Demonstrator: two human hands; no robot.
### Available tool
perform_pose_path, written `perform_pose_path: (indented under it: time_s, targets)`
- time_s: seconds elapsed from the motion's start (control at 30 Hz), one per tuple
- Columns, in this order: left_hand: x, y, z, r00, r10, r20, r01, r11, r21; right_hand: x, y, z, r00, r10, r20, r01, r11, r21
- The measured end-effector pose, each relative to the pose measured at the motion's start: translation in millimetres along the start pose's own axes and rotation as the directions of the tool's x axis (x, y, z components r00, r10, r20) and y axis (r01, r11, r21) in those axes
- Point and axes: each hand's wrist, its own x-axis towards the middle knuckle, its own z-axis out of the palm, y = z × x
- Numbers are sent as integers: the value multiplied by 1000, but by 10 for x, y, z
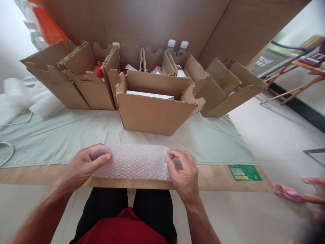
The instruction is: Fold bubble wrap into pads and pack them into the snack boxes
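The left hand and the right hand both hold a piece of bubble wrap, one at each end. The left thumb presses on top of its left end; the right thumb and fingers pinch its right edge. The bubble wrap is clear and whitish, a long flat shape covered with small bubbles in slanting rows, and it shines a little. It lies at the front edge of the table, over the green cloth and the bare wood, in front of the open cardboard box.

This box is plain brown, with cut, wavy edges, and a white flat packet is inside. Behind it stand more brown boxes in a row (red things show in one of them), and two bottles with white caps.

On the wood at the right is a green label with pale printing; it seems to be text, but it is too small for reading. On a grey container at the far right I can read white letters, perhaps "EYD", cut at the side. More bubble wrap lies at the left of the table.
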Motion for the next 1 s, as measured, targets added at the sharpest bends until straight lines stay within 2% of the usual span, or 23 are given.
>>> perform_pose_path:
  time_s: [0.07, 0.17, 0.23, 0.3, 0.33, 0.4, 0.47, 0.5, 0.57, 0.63, 0.7, 0.83, 0.9, 1.0]
  targets:
    - [110, 34, -1, 996, 82, -39, -72, 977, 203, 42, 39, -37, 999, -29, -26, 27, 997, -70]
    - [236, 1, 36, 966, 219, -140, -126, 864, 488, 94, 210, -76, 999, -17, 47, 27, 977, -211]
    - [248, -43, 62, 899, 390, -197, -189, 754, 629, 117, 314, -108, 999, -10, 45, 22, 957, -291]
    - [203, -64, 117, 799, 566, -203, -280, 649, 707, 144, 315, -112, 999, -40, 18, 44, 947, -318]
    - [170, -66, 168, 757, 633, -164, -341, 596, 727, 163, 264, -89, 997, -75, 32, 82, 947, -311]
    - [116, -73, 316, 696, 718, 3, -485, 467, 739, 210, 77, 23, 971, -176, 163, 215, 940, -265]
    - [109, -124, 488, 661, 725, 196, -595, 347, 725, 256, -139, 203, 886, -271, 376, 357, 916, -181]
    - [124, -173, 562, 657, 706, 264, -619, 306, 723, 272, -219, 295, 828, -294, 477, 401, 906, -138]
    - [176, -305, 649, 673, 661, 331, -621, 261, 739, 273, -262, 424, 729, -299, 616, 435, 897, -80]
    - [222, -433, 656, 705, 615, 355, -603, 254, 757, 223, -130, 426, 698, -273, 662, 431, 898, -84]
    - [239, -506, 614, 724, 579, 376, -602, 262, 755, 134, 127, 291, 731, -244, 637, 423, 895, -143]
    - [235, -508, 503, 733, 574, 365, -611, 321, 724, 5, 632, -131, 872, -201, 446, 357, 884, -302]
    - [255, -516, 439, 755, 604, 254, -555, 384, 738, 27, 727, -247, 920, -203, 336, 313, 896, -314]
    - [326, -578, 339, 800, 599, 27, -391, 488, 781, 165, 657, -184, 934, -226, 275, 300, 916, -265]
